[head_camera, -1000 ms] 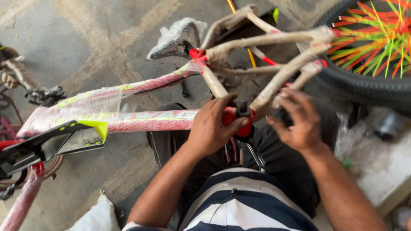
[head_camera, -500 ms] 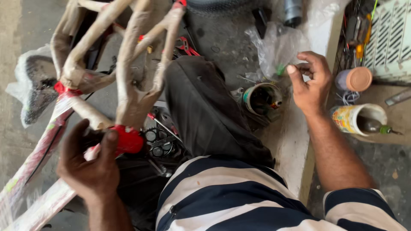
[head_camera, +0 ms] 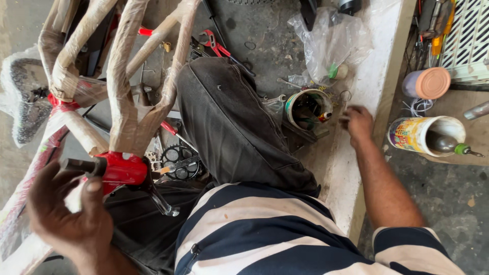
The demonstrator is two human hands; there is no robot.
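A bicycle frame [head_camera: 122, 102] wrapped in brown paper and clear film stands at the left, with a red bottom bracket shell [head_camera: 125, 168] and a black axle end [head_camera: 76, 164]. My left hand [head_camera: 66, 209] is closed around the wrapped tube just beside that shell, thumb by the axle. My right hand [head_camera: 359, 122] rests with bent fingers on the pale concrete ledge [head_camera: 356, 76], right of an open tin can [head_camera: 293, 102] full of small parts. The hand is blurred, so anything between its fingers is hidden. My dark trouser leg lies between the two hands.
A black chainring [head_camera: 175, 155] and red pliers [head_camera: 216, 46] lie on the floor. A crumpled plastic bag [head_camera: 331, 40] sits on the ledge. At the right are a printed tube [head_camera: 415, 135] holding a screwdriver [head_camera: 451, 146], a pink-lidded jar [head_camera: 430, 83] and a white crate [head_camera: 471, 40].
My view swung from the frame down to the ledge. My right hand left the frame, reached past the tin can and now sits lower on the ledge. My left hand stays on the frame.
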